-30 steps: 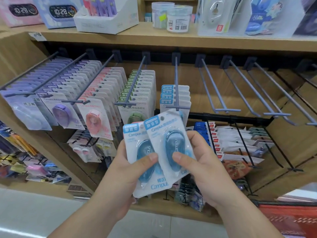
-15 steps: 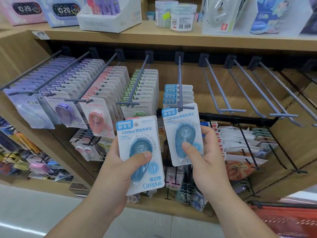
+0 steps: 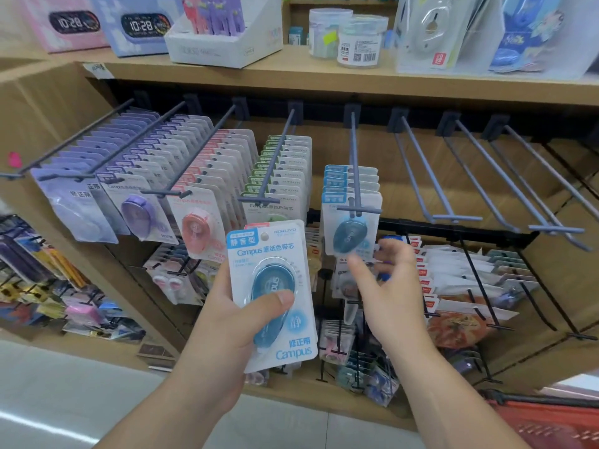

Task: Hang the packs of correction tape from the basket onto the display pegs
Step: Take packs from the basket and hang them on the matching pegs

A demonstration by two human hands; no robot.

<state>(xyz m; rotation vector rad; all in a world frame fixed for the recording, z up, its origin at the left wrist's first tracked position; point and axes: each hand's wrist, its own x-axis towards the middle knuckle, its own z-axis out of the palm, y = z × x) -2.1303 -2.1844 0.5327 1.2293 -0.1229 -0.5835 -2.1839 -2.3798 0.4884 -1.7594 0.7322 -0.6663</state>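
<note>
Far left pegs: a row of lilac packs [image 3: 74, 209], then purple packs [image 3: 139, 212], then pink packs [image 3: 197, 225], then green packs [image 3: 282, 176]. Each row hangs on its own grey peg and is packed tightly front to back.

The left hand [image 3: 223, 325] is low centre, in front of the green row. It grips a blue correction tape pack [image 3: 269, 254], thumb [image 3: 282, 298] across the blister, fingers behind the card. The pack is upright with its print facing the camera, its hang hole at the top and on no peg.

Just right of it, the blue peg [image 3: 354, 163] carries a short stack of matching blue packs. The front hung pack [image 3: 351, 231] sits right at the peg's tip bar.

The right hand [image 3: 389, 296] is just below and to the right of that front pack, holding nothing. Its fingers are loosely spread and the palm is turned left. The fingertips are near the pack's lower edge; contact is unclear because of blur.

Further right are more grey pegs [image 3: 428, 176]. Below them a black lower rack [image 3: 470, 286] holds white and red packs.

Containers, on the top shelf [image 3: 324, 76]:
- two clock boxes [image 3: 142, 25]
- a white display box [image 3: 223, 47] with purple and pink items standing in it
- two clear jars [image 3: 359, 40], contents too unclear to name

Only a corner of the red basket [image 3: 551, 426] shows at bottom right, and its inside is not visible.
</note>
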